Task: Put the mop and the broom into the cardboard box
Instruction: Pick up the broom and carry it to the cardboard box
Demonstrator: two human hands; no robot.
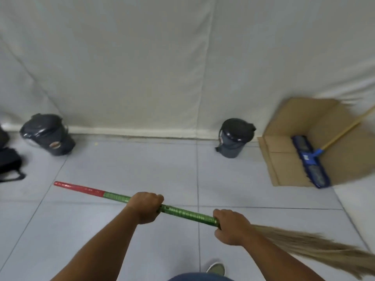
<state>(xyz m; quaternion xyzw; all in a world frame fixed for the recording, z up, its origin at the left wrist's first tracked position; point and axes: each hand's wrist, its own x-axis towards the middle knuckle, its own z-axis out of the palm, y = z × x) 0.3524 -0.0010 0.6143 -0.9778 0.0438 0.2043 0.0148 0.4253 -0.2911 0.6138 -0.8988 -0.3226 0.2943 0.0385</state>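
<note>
I hold a broom (182, 212) level in front of me with both hands. Its handle is green with a red end at the left, and its tan straw bristles fan out to the lower right. My left hand (147, 206) grips the green handle near its middle. My right hand (231, 227) grips where the handle meets the bristles. The open cardboard box (282, 157) stands at the right by the wall. The blue flat mop head (309, 161) lies inside it, and the mop's yellow handle slants up and out to the right.
Two dark bins stand along the white wall, one (47, 133) at the left and one (235, 137) just left of the box. A black bag (9, 163) lies at the far left. The floor is grey tile. My shoe (216, 268) shows at the bottom.
</note>
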